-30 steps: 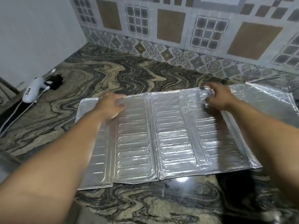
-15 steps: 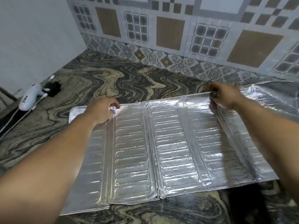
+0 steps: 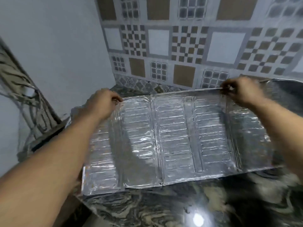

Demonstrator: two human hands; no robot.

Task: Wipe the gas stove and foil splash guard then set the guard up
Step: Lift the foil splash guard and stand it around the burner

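Two hands on foil splash guard [image 3: 172, 141], counter [image 3: 196, 207] below.
Left hand [image 3: 100, 105] and right hand [image 3: 241, 92] pinch its top edge, fingers curled.

The foil splash guard [image 3: 172, 141] is a silver, ribbed, multi-panel sheet, unfolded wide, far edge tilted up off the marbled counter, near edge down on it, creases showing between panels.

No text, label, brand, number or sign can be read anywhere; the view is motion-blurred, and the surfaces in it carry only patterns and embossing.
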